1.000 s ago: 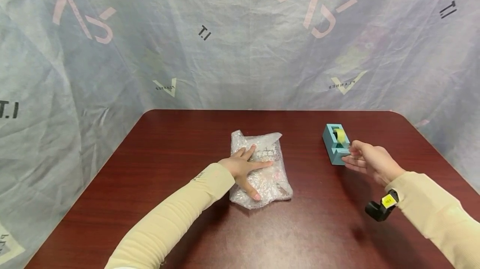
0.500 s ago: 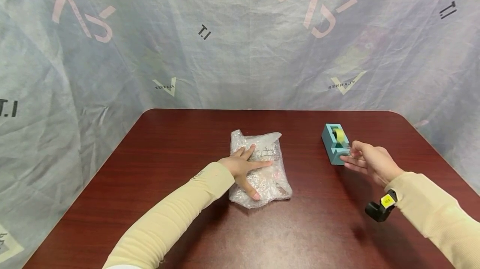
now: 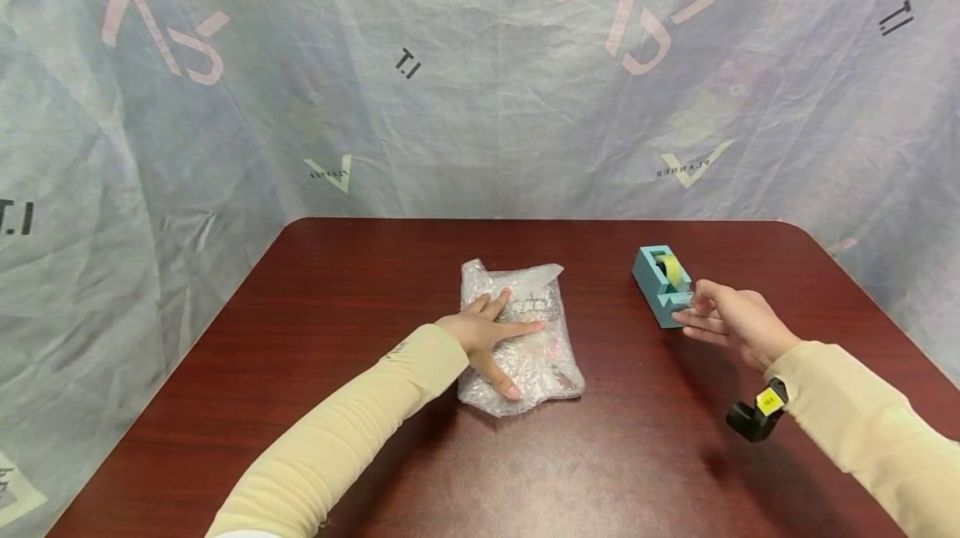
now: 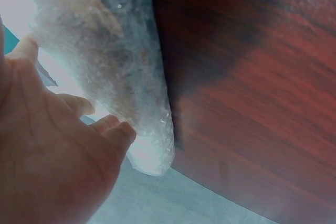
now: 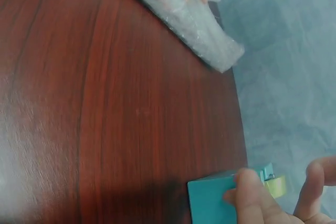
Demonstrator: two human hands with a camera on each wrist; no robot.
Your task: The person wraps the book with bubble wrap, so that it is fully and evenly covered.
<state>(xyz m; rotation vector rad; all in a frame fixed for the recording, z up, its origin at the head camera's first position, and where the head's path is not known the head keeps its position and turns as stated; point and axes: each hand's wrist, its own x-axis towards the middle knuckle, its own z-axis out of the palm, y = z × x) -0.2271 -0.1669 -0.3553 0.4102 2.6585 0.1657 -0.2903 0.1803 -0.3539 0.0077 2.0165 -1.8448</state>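
Lying mid-table, twelve o'clock being the far edge of the dark red table (image 3: 337,313): one parcel (image 3: 553,354) in bubble wrap, its long sides running roughly from six to twelve.

Item: left hand (image 3: 483,338), reaching in from eight o'clock, fingers spread wide over the parcel's nearer left part. It grips nothing; from where I stand, the splay looks meant to keep the wrap flat and the parcel from sliding.

Item: one blue tape dispenser (image 3: 654,288), upright, apart from the parcel at its two o'clock, the front end pointing toward five. That angle probably suits the right arm, since tape would come off toward it.

Item: one yellow tape roll (image 3: 670,269), seated in the dispenser's far half, where the well presumably lets it turn.

Item: right hand (image 3: 738,323), at the dispenser's four o'clock, held narrow, thumb and forefinger close together by the front end, lower fingers touching it or nearly so. Whether a strip of tape is pinched there I cannot tell; a clear one would hardly show.

Item: one small black device (image 3: 757,414) at the right cuff, six o'clock of that hand.

Item: one printed grey curtain (image 3: 450,146), hanging beyond twelve o'clock.
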